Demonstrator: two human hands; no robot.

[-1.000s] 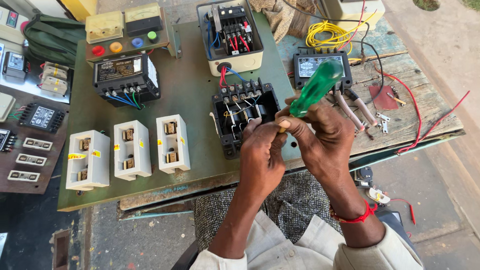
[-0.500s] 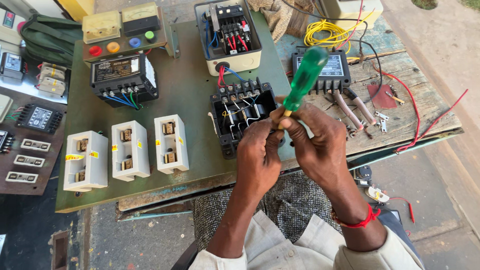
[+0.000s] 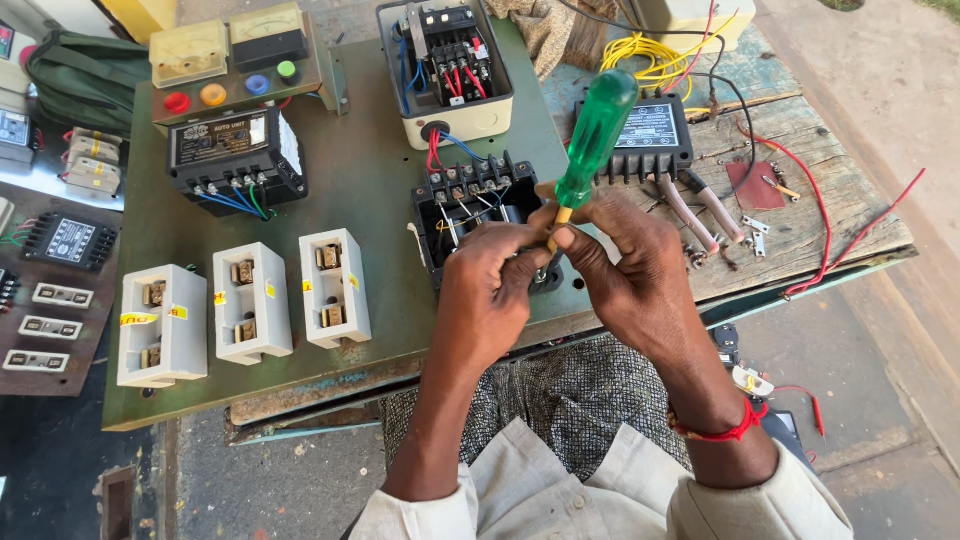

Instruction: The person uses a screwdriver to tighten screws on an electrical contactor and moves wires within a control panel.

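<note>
Right hand [image 3: 635, 275] grips green-handled screwdriver [image 3: 590, 150] at shaft below handle, fingers clenched round it. Left hand [image 3: 490, 290] pinches shaft lower down, fingertips curled beside right thumb. Handle now stands steeper than half second ago, pointing toward 12–1 o'clock; tip hidden behind fingers, over black terminal block [image 3: 475, 205] on green board [image 3: 370, 190]. Three white fuse boxes [image 3: 245, 305] at 9 o'clock from hands, unchanged.

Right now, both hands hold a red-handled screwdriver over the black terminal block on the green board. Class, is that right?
Not quite. In the head view the screwdriver handle is green, not red. Both the left hand and right hand do hold it over the black terminal block on the green board.
</note>
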